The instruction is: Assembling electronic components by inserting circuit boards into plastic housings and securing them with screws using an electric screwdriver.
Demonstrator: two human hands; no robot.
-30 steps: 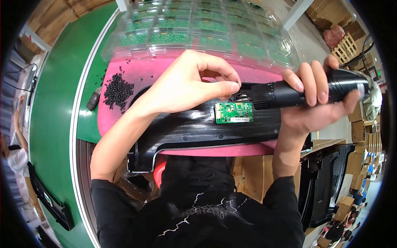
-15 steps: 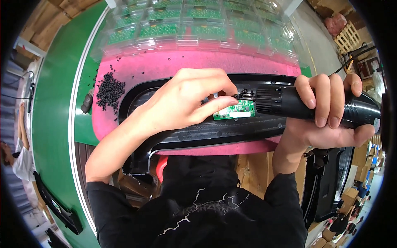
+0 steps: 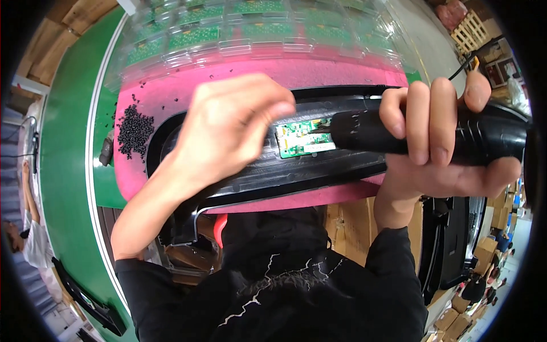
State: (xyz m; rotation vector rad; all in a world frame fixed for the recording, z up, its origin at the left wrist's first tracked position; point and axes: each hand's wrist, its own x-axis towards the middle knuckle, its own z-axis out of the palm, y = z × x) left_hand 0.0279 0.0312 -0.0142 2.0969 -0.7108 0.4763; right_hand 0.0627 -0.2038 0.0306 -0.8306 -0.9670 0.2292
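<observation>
My right hand [image 3: 433, 137] wraps round a black electric screwdriver [image 3: 478, 134], its front end reaching left over a green circuit board [image 3: 293, 142]. The board lies inside a long black plastic housing [image 3: 273, 174] on a pink mat. Just left of the board, my left hand [image 3: 233, 122] hovers above the housing, smeared by motion. Its thumb and fingers are bent together, and whatever may be between them is hidden. The screwdriver's tip stands over the board's right part; whether it touches there I cannot tell.
Small black screws [image 3: 135, 132] lie heaped on the left of the pink mat [image 3: 319, 68]. Clear plastic trays [image 3: 228, 51] with green boards stand at the back. A black housing part [image 3: 91, 302] lies lower left on the green surface [image 3: 68, 154]. A person [image 3: 31, 239] is at far left.
My left hand has drawn back left, away from the screwdriver tip, uncovering more of the board. The screwdriver's front has shifted slightly left. The whole view has moved a little.
</observation>
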